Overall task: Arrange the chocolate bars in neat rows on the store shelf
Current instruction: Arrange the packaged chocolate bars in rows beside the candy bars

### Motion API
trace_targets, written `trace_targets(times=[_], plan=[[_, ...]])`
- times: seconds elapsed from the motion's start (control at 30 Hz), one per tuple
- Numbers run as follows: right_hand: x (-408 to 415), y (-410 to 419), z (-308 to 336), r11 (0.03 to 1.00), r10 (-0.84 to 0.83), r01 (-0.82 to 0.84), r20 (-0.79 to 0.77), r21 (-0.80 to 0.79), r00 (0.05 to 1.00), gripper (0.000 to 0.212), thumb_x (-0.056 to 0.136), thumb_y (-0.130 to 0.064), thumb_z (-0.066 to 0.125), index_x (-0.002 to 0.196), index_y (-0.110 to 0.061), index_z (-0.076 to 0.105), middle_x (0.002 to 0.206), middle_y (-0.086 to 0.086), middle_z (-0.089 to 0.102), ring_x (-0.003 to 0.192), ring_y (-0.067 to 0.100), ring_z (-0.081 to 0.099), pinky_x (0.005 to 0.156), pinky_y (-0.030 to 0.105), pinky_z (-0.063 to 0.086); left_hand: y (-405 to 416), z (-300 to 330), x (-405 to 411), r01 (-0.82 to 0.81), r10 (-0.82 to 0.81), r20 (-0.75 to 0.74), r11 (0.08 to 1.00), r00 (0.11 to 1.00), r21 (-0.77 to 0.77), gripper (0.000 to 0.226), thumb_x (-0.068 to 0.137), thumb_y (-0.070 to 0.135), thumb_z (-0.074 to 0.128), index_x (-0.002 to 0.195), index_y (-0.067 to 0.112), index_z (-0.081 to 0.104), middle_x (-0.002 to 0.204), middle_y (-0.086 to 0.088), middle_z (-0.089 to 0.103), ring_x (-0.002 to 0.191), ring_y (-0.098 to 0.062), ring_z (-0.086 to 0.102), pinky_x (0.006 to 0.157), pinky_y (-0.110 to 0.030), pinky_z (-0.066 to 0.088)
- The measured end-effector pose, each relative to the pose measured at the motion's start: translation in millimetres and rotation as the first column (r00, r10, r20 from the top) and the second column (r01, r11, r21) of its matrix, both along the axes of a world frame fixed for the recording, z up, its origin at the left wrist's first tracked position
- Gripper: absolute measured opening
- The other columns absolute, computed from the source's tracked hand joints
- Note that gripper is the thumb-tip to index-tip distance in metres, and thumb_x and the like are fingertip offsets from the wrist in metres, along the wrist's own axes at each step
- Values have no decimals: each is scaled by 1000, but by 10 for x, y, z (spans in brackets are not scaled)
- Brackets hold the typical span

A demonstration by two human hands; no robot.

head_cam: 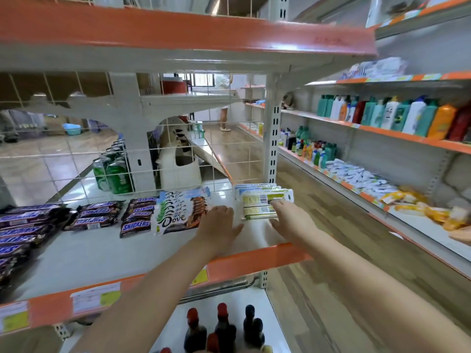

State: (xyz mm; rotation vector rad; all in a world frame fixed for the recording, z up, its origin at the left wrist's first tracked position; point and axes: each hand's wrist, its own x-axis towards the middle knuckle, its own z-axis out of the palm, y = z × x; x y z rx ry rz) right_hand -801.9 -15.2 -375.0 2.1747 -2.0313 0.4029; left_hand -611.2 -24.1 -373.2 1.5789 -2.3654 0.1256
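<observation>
Two hands reached over the orange front edge of the store shelf (84, 253). Our left hand (216, 226) lay flat with fingers straight and apart, its fingertips touching the right end of the fanned Dove bars (178, 212). Our right hand (290, 220) was also spread, fingers resting on the front of the pale green-and-white bars (262, 202) stacked at the shelf's right end; neither hand gripped anything. Left of the Dove bars lay the Snickers bars (94, 215) in loose, uneven rows, with more piled at the far left. Behind the chocolate a white wire grid (63, 159) closed the back of the shelf, and green cans (114, 174) stood just beyond it. Below us stood dark sauce bottles (224, 327). Across the aisle, another shelf held shampoo bottles (392, 115) and white packets (356, 174).
</observation>
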Motion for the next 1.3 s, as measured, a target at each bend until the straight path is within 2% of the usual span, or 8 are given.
trace_targets(times=[0.2, 0.33, 0.47, 0.63, 0.83, 0.97, 1.07, 1.3], plan=[[-276, -138, 1, 1000, -12, 12, -59, 9, 998, 31, 88, -20, 50, 117, -9, 50, 120, 8, 54, 109, 28, 53, 78, 35, 45, -108, -17, -199, 44, -44, -19, 999, 999, -20, 45, 96, 42, 41, 120, 5, 51, 123, -10, 55, 117, -23, 48, 94, -32, 41], [-314, -338, 56, 999, 1, 8, -215, 44, 977, 27, 89, -18, 48, 114, -6, 50, 117, 11, 54, 107, 30, 54, 77, 35, 43, -223, -3, -243, 31, -31, -6, 999, 999, -29, 47, 96, 44, 39, 118, 4, 52, 120, -11, 56, 113, -24, 50, 92, -32, 41], [-292, -550, 101, 999, 21, -28, -308, -19, 951, 23, 90, -13, 44, 111, -6, 52, 115, 10, 57, 107, 30, 55, 78, 35, 42, -324, 9, -239, 28, -27, 18, 998, 999, -47, 49, 97, 45, 37, 114, 2, 54, 117, -12, 57, 111, -25, 51, 92, -32, 41], [-273, -707, 50, 997, 60, -73, -398, -16, 915, 28, 91, -6, 39, 117, -6, 49, 119, 11, 55, 112, 30, 53, 87, 37, 42, -427, 2, -228, 31, -29, 29, 998, 999, -51, 49, 98, 43, 34, 115, 1, 53, 117, -13, 58, 110, -25, 52, 92, -32, 40], [-235, -747, 70, 990, 132, -143, -487, 14, 864, 30, 92, -1, 37, 121, -3, 43, 120, 11, 53, 110, 29, 54, 80, 37, 44, -523, -15, -230, 51, -49, 25, 996, 998, -71, 50, 98, 45, 32, 114, 3, 54, 115, -12, 58, 109, -24, 52, 88, -32, 41], [-210, -780, 97, 985, 168, -160, -496, 58, 852, 37, 87, 5, 40, 123, -3, 43, 119, 11, 50, 107, 30, 55, 68, 34, 40, -564, -21, -201, 61, -61, 12, 993, 998, -101, 49, 98, 45, 33, 111, 3, 55, 113, -11, 59, 107, -23, 52, 84, -30, 41], [-218, -787, 88, 988, 148, -151, -459, 31, 876, 31, 87, 3, 41, 117, -5, 46, 117, 11, 46, 102, 30, 54, 63, 33, 35, -568, -37, -172, 66, -65, 15, 992, 998, -106, 49, 97, 45, 32, 109, 3, 55, 112, -11, 59, 107, -24, 52, 84, -30, 41], [-240, -838, 55, 990, 109, -131, -323, -46, 940, 23, 91, -12, 50, 114, -8, 52, 112, 10, 48, 103, 30, 48, 69, 33, 34, -535, -49, -105, 72, -72, 6, 992, 997, -102, 49, 98, 44, 32, 113, 4, 54, 112, -11, 58, 106, -23, 53, 85, -30, 42]])
